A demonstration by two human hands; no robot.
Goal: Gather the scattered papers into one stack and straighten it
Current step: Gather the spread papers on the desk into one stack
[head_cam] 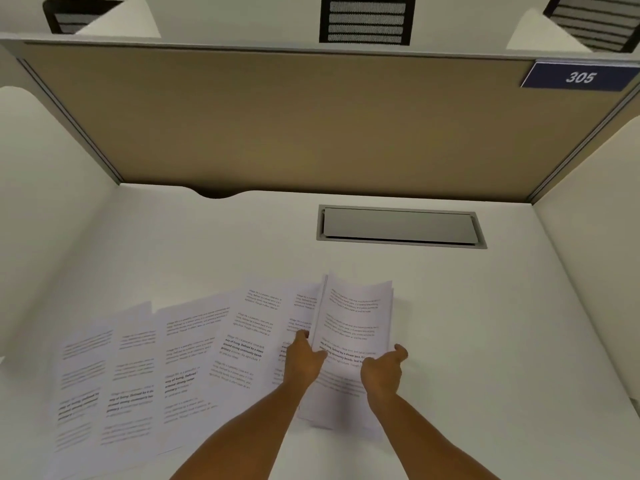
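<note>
A small stack of printed papers (353, 317) is lifted off the white desk (485, 323), tilted up at its left edge. My left hand (303, 362) grips its left side and my right hand (382, 370) grips its lower right side. Several more printed sheets (145, 368) lie fanned out and overlapping on the desk to the left, reaching from the held stack toward the left wall. One of these sheets (249, 337) lies partly under my left hand.
A grey cable hatch (400, 226) is set into the desk behind the papers. A tan partition (311, 123) closes the back, with white side walls left and right. A blue "305" sign (580, 77) hangs at the upper right. Office chairs stand beyond the partition.
</note>
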